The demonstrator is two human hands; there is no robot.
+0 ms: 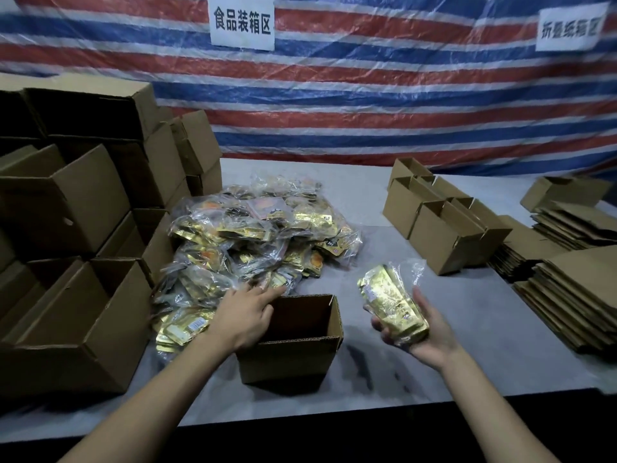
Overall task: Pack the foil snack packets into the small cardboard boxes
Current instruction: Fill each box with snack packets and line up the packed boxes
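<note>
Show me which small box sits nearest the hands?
The open box by the left hand, at the front; the other small boxes stand farther back, rightward.

Gold packets (253,235), brown boxes (290,342), striped tarp (367,105)

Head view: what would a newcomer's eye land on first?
The glittering heap of foil packets at table centre, against the red-white-blue striped tarp. Nearer, the right hand holds a gold packet bundle beside the open small box, with the left hand at its far-left corner.
</note>
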